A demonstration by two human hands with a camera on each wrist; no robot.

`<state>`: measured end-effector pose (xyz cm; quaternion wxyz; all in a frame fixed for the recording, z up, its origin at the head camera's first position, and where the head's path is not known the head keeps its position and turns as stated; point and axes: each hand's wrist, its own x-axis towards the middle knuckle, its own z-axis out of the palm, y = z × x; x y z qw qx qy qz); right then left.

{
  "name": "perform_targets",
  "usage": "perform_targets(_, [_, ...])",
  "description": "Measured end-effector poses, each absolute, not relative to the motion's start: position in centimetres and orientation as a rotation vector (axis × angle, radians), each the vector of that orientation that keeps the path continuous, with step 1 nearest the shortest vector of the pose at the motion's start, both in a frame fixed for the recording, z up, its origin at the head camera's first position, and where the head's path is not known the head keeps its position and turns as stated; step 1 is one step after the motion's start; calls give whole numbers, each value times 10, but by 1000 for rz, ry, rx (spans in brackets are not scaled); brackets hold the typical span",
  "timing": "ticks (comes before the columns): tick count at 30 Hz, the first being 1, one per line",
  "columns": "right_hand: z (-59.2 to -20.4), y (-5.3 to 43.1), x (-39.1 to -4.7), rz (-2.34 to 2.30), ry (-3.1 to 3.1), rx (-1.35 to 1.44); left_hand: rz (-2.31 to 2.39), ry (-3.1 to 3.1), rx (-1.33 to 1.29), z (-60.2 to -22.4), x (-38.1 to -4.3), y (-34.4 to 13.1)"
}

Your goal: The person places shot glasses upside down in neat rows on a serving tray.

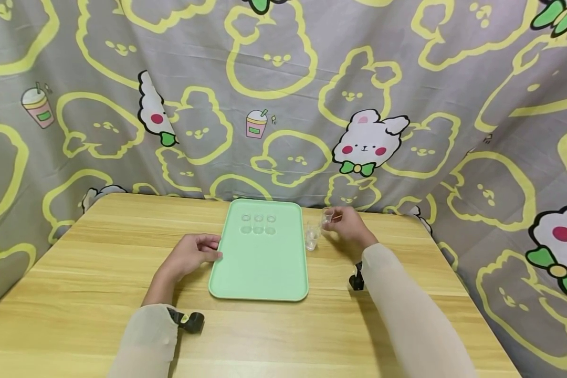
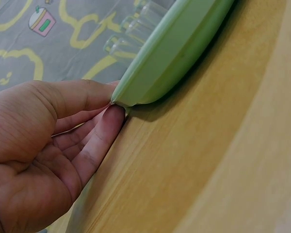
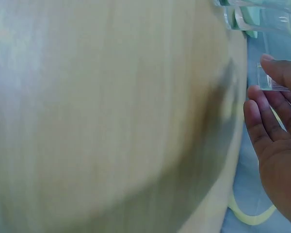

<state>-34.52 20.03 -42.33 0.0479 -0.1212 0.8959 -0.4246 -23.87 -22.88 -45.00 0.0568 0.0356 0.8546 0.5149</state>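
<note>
My left hand (image 1: 195, 255) pinches the left edge of a light green tray (image 1: 260, 268) between thumb and fingers; the left wrist view shows the fingertips right at its rim (image 2: 131, 90). Three small clear cups (image 1: 258, 224) stand in a row near the tray's far end. Beyond the tray's right edge, my right hand (image 1: 349, 227) holds another small clear cup (image 1: 327, 215) between thumb and fingers. The right wrist view shows this cup (image 3: 267, 77) partly hidden by the thumb. Just left of that hand, more clear cups (image 1: 312, 240) stand on the table close beside the tray.
The wood-grain table (image 1: 99, 278) extends on both sides of the tray and in front of it. A grey curtain (image 1: 198, 63) with yellow cartoon outlines hangs right behind the table's far edge and along its right side.
</note>
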Motion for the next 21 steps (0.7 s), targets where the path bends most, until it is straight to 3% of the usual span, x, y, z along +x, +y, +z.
perform_targets(21, [-371,185,-344,-1171,2836,-651,1562,2591,119,-451,-239,-229])
